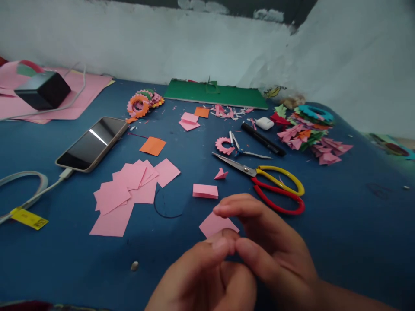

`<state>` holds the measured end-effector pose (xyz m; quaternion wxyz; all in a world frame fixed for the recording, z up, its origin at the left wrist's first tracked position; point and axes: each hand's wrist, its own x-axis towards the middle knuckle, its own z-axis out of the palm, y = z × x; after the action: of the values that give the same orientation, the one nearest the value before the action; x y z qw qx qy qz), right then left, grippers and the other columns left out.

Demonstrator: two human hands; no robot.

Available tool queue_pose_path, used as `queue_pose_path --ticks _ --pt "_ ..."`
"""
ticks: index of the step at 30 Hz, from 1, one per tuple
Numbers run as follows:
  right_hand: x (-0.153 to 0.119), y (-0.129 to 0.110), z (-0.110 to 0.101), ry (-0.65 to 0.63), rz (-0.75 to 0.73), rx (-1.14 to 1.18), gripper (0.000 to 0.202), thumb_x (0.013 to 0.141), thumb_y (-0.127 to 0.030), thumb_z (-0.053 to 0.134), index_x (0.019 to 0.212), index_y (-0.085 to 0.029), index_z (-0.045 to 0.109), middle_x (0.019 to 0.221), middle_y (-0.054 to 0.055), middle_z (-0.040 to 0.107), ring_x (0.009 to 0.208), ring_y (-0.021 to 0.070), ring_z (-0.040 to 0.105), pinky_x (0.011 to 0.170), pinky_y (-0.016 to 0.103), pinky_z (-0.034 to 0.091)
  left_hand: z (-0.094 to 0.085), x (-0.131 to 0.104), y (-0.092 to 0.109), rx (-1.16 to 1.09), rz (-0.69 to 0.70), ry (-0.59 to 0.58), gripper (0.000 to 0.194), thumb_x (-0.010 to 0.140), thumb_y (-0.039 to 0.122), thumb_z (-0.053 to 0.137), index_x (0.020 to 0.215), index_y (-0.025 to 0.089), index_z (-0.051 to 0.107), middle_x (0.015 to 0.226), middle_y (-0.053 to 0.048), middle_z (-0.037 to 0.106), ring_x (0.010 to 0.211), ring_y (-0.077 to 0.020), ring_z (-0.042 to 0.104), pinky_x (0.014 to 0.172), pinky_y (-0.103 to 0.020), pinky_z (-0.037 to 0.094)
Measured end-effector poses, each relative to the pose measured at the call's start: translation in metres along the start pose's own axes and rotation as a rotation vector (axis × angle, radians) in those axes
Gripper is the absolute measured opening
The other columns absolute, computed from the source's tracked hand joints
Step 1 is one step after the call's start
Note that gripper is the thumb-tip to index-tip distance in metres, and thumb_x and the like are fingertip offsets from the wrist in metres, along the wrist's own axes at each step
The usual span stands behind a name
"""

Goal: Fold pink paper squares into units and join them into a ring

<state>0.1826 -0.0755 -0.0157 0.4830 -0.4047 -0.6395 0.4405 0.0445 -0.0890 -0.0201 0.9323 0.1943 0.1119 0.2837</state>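
My left hand is at the bottom centre, its thumb and fingers pressed together. Its fingertips meet those of my right hand, which is curled beside it on the right. Whatever lies between the fingertips is too hidden to make out. Just beyond them a pink paper square is partly covered by my fingers. Further off lie a folded pink strip and a small folded pink piece. Scissors with yellow and red handles rest open beyond my right hand. Loose pink squares overlap on the left.
A phone with a cable lies left, near a black box. Toothed paper rings, a green board, a black pen, a white case and folded paper pieces stand towards the wall.
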Motion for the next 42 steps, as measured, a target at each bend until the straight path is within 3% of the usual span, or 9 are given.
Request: queue_pose_path --ticks 4,6,9,15,19,23,28,34,42 --pt "-0.003 -0.002 0.005 -0.155 0.112 0.086 0.020 0.079 -0.013 0.055 0.095 -0.023 0.057 0.084 0.000 0.068 0.072 0.0126 0.065 0.067 0.022 0.054 -0.012 -0.001 -0.010 0.073 -0.039 0.384 0.035 0.076 0.059 0.049 0.074 0.024 0.053 0.042 0.009 0.026 0.032 -0.0068 0.026 0.038 -0.018 0.033" --pt "-0.002 -0.002 0.006 -0.154 0.122 0.096 0.018 0.076 -0.012 0.056 0.090 -0.022 0.057 0.079 0.000 0.068 0.068 0.0131 0.064 0.064 0.023 0.054 -0.014 -0.002 -0.010 0.070 -0.014 0.463 0.034 0.070 0.058 0.056 0.074 0.024 0.053 0.049 0.007 0.033 0.039 -0.0075 0.037 0.047 -0.020 0.042" --pt "-0.002 -0.001 0.007 -0.122 0.143 0.095 0.016 0.073 -0.011 0.057 0.086 -0.021 0.057 0.075 0.001 0.066 0.071 0.0148 0.064 0.064 0.025 0.053 -0.013 -0.002 -0.010 0.017 -0.008 0.484 0.036 0.059 0.056 0.067 0.070 0.024 0.057 0.054 0.005 0.044 0.049 -0.0089 0.050 0.058 -0.021 0.048" --pt "-0.001 0.001 0.007 -0.157 0.142 0.078 0.013 0.073 -0.013 0.056 0.083 -0.022 0.056 0.074 0.000 0.067 0.066 0.0135 0.064 0.060 0.023 0.053 -0.016 -0.003 -0.010 0.031 -0.008 0.468 0.036 0.059 0.059 0.069 0.075 0.026 0.067 0.073 0.001 0.067 0.073 -0.0143 0.067 0.075 -0.023 0.053" --pt "0.002 0.001 0.010 -0.144 0.118 0.084 0.017 0.077 -0.011 0.053 0.087 -0.023 0.057 0.076 -0.001 0.068 0.067 0.0126 0.065 0.060 0.022 0.053 -0.021 -0.004 -0.009 0.148 -0.052 0.393 0.048 0.063 0.067 0.060 0.088 0.028 0.070 0.089 -0.002 0.072 0.094 -0.0205 0.067 0.087 -0.030 0.050" --pt "0.002 -0.001 0.010 -0.151 0.109 0.050 0.018 0.078 -0.011 0.054 0.089 -0.024 0.058 0.078 -0.002 0.068 0.069 0.0113 0.065 0.061 0.019 0.052 -0.023 -0.004 -0.007 0.219 0.035 0.352 0.044 0.071 0.063 0.057 0.098 0.031 0.070 0.102 -0.001 0.071 0.105 -0.0219 0.062 0.093 -0.032 0.048" --pt "-0.004 -0.003 0.012 -0.099 0.138 0.029 0.018 0.081 -0.010 0.052 0.089 -0.025 0.058 0.079 -0.003 0.067 0.071 0.0105 0.063 0.063 0.018 0.051 -0.022 -0.004 -0.007 0.091 0.078 0.323 0.030 0.072 0.057 0.062 0.090 0.035 0.072 0.080 0.003 0.072 0.084 -0.0141 0.068 0.079 -0.022 0.053" --pt "-0.009 0.001 0.018 -0.088 0.098 0.088 0.021 0.083 -0.012 0.050 0.095 -0.028 0.056 0.077 -0.002 0.062 0.071 0.0130 0.061 0.061 0.021 0.051 -0.017 -0.006 -0.009 -0.087 -0.116 0.502 0.035 0.058 0.058 0.071 0.075 0.026 0.070 0.052 0.004 0.055 0.049 -0.0089 0.054 0.055 -0.017 0.050" --pt "-0.014 0.005 0.023 -0.062 0.113 0.137 0.012 0.088 -0.021 0.049 0.095 -0.028 0.055 0.083 0.000 0.057 0.075 0.0130 0.058 0.064 0.021 0.051 -0.018 -0.007 -0.012 0.063 -0.081 0.458 0.039 0.072 0.061 0.055 0.085 0.026 0.066 0.046 0.003 0.045 0.040 -0.0110 0.046 0.039 -0.020 0.040"
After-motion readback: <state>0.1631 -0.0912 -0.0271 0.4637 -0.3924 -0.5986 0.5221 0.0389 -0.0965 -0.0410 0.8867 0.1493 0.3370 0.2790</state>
